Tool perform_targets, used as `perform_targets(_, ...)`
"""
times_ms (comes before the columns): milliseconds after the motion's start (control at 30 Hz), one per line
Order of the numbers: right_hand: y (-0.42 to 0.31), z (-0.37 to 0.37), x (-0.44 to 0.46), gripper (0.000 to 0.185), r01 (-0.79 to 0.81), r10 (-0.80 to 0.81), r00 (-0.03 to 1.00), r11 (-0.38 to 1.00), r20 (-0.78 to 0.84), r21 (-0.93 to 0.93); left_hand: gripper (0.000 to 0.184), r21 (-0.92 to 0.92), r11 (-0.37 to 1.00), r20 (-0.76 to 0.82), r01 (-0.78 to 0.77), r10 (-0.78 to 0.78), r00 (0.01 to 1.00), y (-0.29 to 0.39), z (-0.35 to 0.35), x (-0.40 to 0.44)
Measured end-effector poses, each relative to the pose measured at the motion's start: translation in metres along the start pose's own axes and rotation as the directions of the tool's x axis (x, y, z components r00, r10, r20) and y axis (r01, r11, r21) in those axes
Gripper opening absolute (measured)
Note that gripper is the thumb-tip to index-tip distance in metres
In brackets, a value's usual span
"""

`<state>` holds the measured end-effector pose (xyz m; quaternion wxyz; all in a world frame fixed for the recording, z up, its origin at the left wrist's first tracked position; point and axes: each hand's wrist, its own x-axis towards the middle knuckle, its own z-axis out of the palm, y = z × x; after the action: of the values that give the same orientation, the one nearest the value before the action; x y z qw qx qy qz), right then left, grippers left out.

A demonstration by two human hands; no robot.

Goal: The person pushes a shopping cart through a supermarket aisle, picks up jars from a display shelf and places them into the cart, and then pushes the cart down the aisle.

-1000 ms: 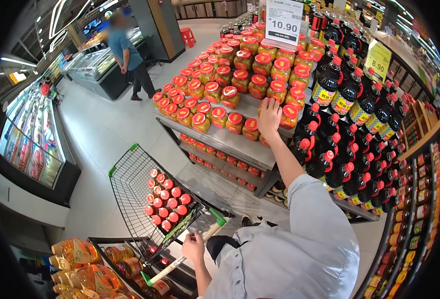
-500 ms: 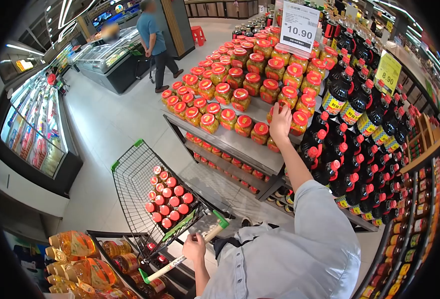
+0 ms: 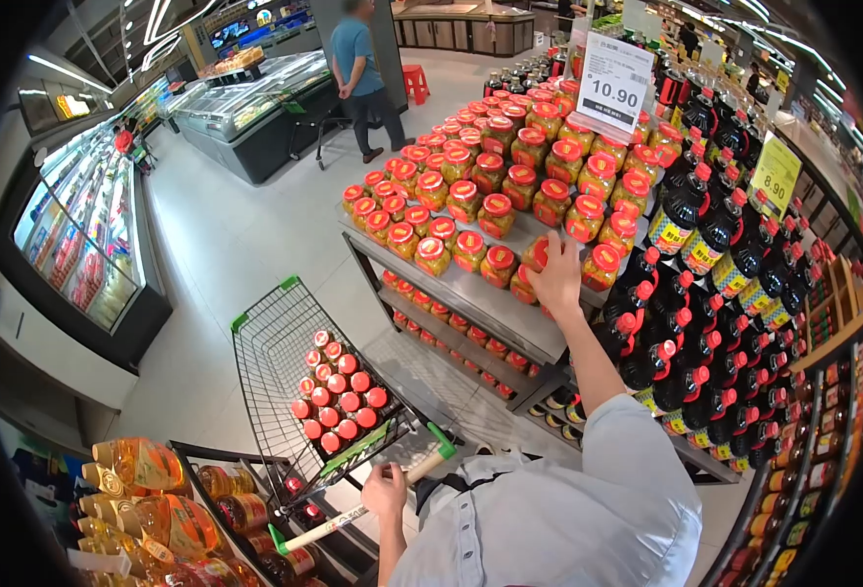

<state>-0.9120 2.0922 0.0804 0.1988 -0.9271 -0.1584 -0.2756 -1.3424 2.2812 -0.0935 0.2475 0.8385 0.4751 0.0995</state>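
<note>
My right hand (image 3: pixel 557 278) is closed around a red-lidded glass jar (image 3: pixel 535 255) at the front of the display, partly hidden by my fingers. Other jars of the same kind (image 3: pixel 498 264) stand close beside it. Low in the view, my left hand (image 3: pixel 384 491) is curled on the pale handle (image 3: pixel 329 528) of a shopping cart; its fingers are partly hidden. Inside the wire basket (image 3: pixel 255 362) stand rows of red-capped containers (image 3: pixel 350 402).
A price sign (image 3: pixel 615 86) rises above the jars. Large dark bottles (image 3: pixel 684 210) crowd the right side. Oil bottles (image 3: pixel 162 523) are at lower left. Beyond the cart, a person in a blue shirt (image 3: pixel 356 61) stands by a freezer (image 3: pixel 245 122).
The camera view has shifted, so the display sits farther right and lower. My right hand has moved slightly on the jar, and more of its lid shows. My left hand stays at the handle.
</note>
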Motion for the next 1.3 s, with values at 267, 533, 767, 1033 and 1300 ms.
perform_targets(267,-0.103,-0.074,-0.059,0.06,-0.572,-0.44,0.566,0.399,0.697,0.717,0.091,-0.556,0.674,-0.197,-0.486,0.462,0.865,0.135,-0.065,0.016)
perform_targets(533,-0.137,-0.067,-0.096,0.057,-0.564,-0.662,0.398,0.369,0.635,0.739,0.105,-0.532,0.63,-0.376,-0.566,0.424,0.824,0.167,-0.074,0.019)
perform_targets(767,-0.136,-0.07,-0.093,0.058,-0.672,-0.657,0.318,0.352,0.683,0.652,0.095,-0.602,0.607,-0.362,-0.519,0.371,0.855,0.166,-0.075,0.013)
perform_targets(1033,-0.137,-0.084,-0.095,0.046,-0.431,-0.589,0.45,0.515,0.671,0.741,0.091,-0.677,-0.236,0.583,0.698,0.406,0.703,0.157,-0.074,0.023)
perform_targets(1300,-0.13,-0.078,-0.096,0.052,-0.527,-0.689,0.392,0.375,0.609,0.763,0.095,-0.708,-0.26,0.458,0.657,0.539,0.707,0.149,-0.057,0.018)
